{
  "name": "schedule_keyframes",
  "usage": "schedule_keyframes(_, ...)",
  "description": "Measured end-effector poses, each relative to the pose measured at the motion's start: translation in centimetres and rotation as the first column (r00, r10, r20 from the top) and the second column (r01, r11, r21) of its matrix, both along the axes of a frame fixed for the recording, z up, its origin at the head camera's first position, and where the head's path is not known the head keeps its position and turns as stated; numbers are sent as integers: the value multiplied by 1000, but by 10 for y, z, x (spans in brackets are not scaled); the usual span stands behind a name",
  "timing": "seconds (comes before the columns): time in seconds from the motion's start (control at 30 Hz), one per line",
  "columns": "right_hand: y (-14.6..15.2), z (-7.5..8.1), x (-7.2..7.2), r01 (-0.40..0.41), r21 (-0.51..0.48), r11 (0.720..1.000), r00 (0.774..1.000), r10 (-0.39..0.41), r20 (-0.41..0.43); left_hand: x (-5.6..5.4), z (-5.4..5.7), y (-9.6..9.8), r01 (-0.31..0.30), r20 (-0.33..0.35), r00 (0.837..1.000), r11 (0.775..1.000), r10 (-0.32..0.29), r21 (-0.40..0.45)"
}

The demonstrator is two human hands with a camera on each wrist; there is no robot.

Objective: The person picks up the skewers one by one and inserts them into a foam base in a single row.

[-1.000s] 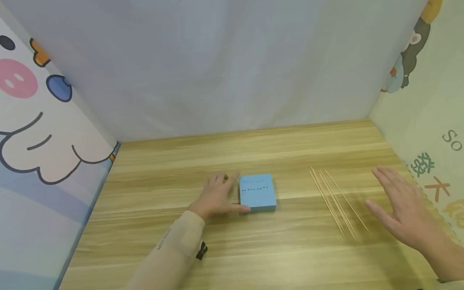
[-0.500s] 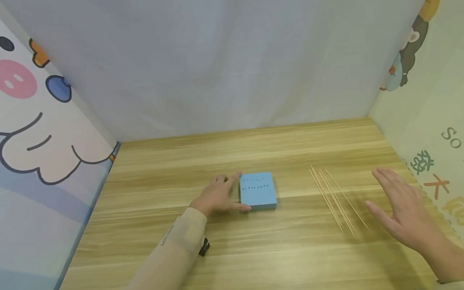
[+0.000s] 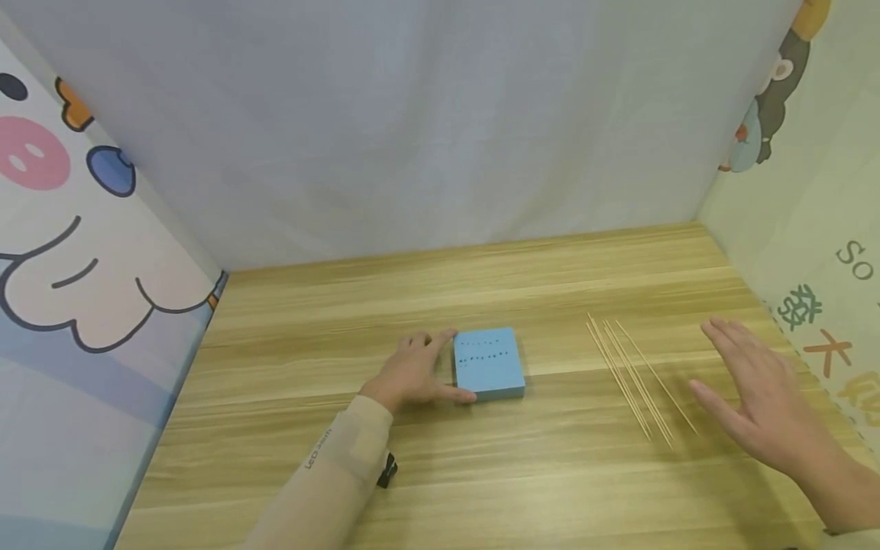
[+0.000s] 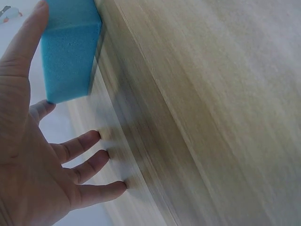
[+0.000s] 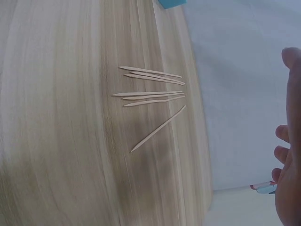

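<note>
- Between the thumb and index finger of the left hand [image 3: 411,374] sits the blue block [image 3: 489,363]; the grip is wide, with the thumb against the near corner and the index fingertip at the far corner, so the hand holds the block along the side facing the palm.
- Beyond that grip, away from the block, the other three fingers [image 4: 77,146] spread apart; their tips reach down to the wooden table [image 3: 344,298].
- Just right of the left fingertips, on top of the block, run rows of small dark marks; they are too small to make out as holes or dots; the block lies flat.
- Well right of the left grip, and near the right hand [image 3: 763,405], lie thin wooden skewers [image 5: 148,93]; most lie closely side by side, pointed ends toward the person; one lone skewer [image 5: 158,128] slants away from the rest, nearest the right hand.
- Right of the skewers and apart from them, the right hand hangs with a wide grip; its fingers lie close together and nearly straight, the thumb stretched well away.
- Behind the left hand, a pale sleeve [image 3: 337,458] bears blurred lettering; a small black thing [image 3: 388,470] shows beside it, too small to tell.
- Ahead of both hands hangs a greyish cloth [image 3: 447,130].
</note>
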State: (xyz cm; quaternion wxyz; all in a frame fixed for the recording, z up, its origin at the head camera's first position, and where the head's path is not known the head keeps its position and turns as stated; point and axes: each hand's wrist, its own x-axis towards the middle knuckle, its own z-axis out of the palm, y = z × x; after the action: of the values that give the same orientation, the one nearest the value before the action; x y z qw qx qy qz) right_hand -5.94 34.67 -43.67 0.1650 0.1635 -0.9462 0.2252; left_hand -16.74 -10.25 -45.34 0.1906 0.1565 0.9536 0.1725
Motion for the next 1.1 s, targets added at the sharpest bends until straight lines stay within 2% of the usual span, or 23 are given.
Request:
schedule_keyframes(0.2,-3,0,-6,-6,-18,1000,1000,6,8,0,-1,-1,-7,4,1000,1000,7,5)
schedule_keyframes(0.37,-8,-1,-21,-21,-20,1000,1000,21,-2,0,0,-1,-8,7,1000,1000,8,11)
schedule_keyframes(0.47,-11,-3,-32,-1,-1,1000,999,1,35,0,1,-1,-10,12,1000,1000,10,12)
schedule_keyframes(0.57,-14,-5,-45,40,45,998,992,-45,114,1,1,-1,-11,13,1000,1000,11,9)
schedule_keyframes(0.67,-17,-9,-59,67,133,989,971,-95,218,1,1,-1,-10,9,1000,1000,10,6)
schedule_keyframes(0.83,-18,-18,-80,62,225,972,914,-146,378,1,1,0,-16,13,1000,1000,16,2)
schedule_keyframes(0.97,-23,-23,-90,62,238,969,877,-166,451,1,2,1,-12,17,1000,1000,12,-8)
schedule_keyframes(1.1,-30,-21,-99,54,253,966,857,-175,484,1,2,1,-12,11,1000,1000,13,-16)
